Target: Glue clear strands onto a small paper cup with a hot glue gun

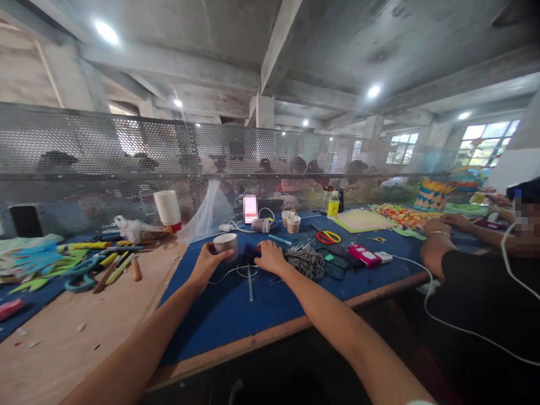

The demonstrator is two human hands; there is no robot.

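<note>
A small white paper cup stands tilted slightly in my left hand, whose thumb and fingers close round its side. Just to the right, my right hand has its fingers curled at a dark blue bundle that looks like yarn; the fingers partly hide it. Below the bundle lies a translucent stick, with a thin pale cord looping beside it. Grey yarn is heaped against the right side of my right wrist.
Behind my hands stand a lit phone and small wrapped cups. Red-and-yellow scissors, a yellow bottle and a magenta box lie rightward. Tools and stacked cups occupy the left. Another person's arm rests at right.
</note>
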